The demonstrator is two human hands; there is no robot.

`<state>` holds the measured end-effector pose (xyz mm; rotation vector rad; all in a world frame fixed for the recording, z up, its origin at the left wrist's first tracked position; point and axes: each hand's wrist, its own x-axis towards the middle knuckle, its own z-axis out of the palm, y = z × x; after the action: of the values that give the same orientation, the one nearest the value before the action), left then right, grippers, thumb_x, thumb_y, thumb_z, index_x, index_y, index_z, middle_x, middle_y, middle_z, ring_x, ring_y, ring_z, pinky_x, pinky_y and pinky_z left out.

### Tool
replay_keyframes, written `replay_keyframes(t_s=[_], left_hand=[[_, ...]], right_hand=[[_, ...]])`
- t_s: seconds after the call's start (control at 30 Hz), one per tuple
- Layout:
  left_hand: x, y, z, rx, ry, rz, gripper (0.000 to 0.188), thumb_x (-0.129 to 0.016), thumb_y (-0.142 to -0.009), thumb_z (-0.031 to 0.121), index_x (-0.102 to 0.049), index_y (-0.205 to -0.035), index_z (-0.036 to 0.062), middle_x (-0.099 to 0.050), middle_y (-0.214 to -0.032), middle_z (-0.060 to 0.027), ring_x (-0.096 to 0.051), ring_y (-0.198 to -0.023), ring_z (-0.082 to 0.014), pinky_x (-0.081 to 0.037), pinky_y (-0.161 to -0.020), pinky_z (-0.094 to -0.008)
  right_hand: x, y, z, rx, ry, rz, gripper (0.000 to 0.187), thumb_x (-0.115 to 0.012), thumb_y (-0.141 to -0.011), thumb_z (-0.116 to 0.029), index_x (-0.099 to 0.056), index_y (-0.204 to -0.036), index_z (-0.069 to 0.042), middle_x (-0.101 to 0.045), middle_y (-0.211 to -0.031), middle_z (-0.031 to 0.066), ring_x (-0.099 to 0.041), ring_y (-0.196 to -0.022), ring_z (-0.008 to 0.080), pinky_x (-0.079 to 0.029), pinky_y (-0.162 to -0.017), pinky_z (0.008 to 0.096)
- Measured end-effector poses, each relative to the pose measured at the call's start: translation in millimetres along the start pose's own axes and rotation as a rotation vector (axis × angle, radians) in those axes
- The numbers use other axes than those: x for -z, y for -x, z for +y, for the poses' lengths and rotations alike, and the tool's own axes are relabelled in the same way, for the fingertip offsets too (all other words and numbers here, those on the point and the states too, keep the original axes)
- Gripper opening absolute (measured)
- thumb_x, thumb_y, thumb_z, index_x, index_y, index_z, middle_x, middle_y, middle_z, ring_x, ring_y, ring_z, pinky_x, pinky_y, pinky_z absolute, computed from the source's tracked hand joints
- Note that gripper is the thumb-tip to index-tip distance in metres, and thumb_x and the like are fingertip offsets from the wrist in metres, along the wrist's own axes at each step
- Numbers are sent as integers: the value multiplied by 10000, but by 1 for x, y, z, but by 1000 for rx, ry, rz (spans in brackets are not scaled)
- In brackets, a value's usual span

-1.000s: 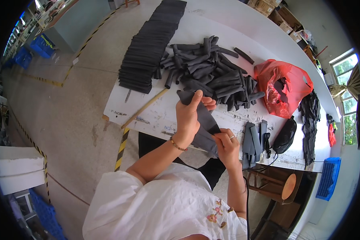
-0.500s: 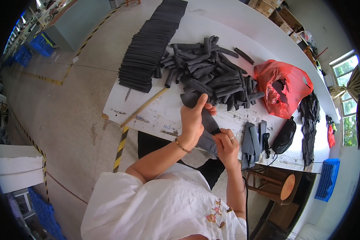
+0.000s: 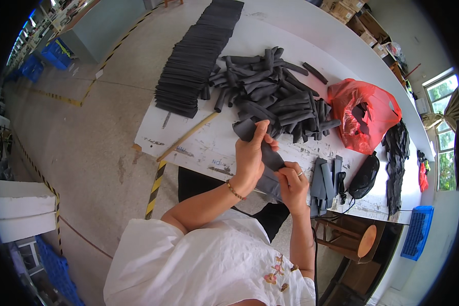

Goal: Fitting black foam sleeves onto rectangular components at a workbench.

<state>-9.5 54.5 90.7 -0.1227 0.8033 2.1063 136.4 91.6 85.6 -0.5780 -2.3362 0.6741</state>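
A dark grey fabric strip (image 3: 272, 157) is stretched between my two hands near the front edge of the table. My left hand (image 3: 250, 159) is closed on its upper part, thumb pointing up, with the strip's far end sticking out beyond the fingers. My right hand (image 3: 294, 187) pinches the lower end between thumb and fingers. Just past my hands lies a loose heap of dark rolled fabric tubes (image 3: 290, 107). Below the held strip, more grey fabric (image 3: 268, 183) shows partly behind my hands.
A long row of stacked black pieces (image 3: 186, 76) lies far left, with a wooden stick (image 3: 188, 136) nearer. To the right are a red plastic bag (image 3: 367, 97), grey strips (image 3: 320, 181), a black pouch (image 3: 364, 176) and dark fabric (image 3: 394, 168). A wooden stool (image 3: 366, 240) stands below.
The strip and both hands have shifted slightly right in the picture, along with the whole scene. The grip of each hand looks about the same.
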Motion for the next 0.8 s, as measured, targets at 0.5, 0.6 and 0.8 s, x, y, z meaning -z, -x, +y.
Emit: replay_keyframes(t_s=[0.5,0.6,0.8], left_hand=[[3,-8,15,173,84,-44,444,-694,-873,376,-599,-1089,0,-522,-674,-19,-540,-604,-152,-464,-589,-292],[6,-1,2,152,98,-71,445,-688,-876,381,-598,-1091,1,-517,-670,-17,-538,-604,-154,-464,-590,-295],[4,2,0,142,94,-67,455,-673,-887,383,-590,-1104,-9,-503,-675,-10,-507,-599,-147,-462,-599,-298]], right_hand=[[4,-1,-11,34,43,-31,162,-709,-764,40,-580,-845,-13,-601,-905,132,-610,-696,305,-486,-585,365],[8,5,-13,15,35,-19,164,-708,-764,44,-578,-847,-13,-593,-900,132,-602,-680,301,-479,-574,365],[2,2,-10,7,50,11,171,-695,-765,63,-565,-850,-8,-574,-886,125,-583,-667,292,-470,-574,355]])
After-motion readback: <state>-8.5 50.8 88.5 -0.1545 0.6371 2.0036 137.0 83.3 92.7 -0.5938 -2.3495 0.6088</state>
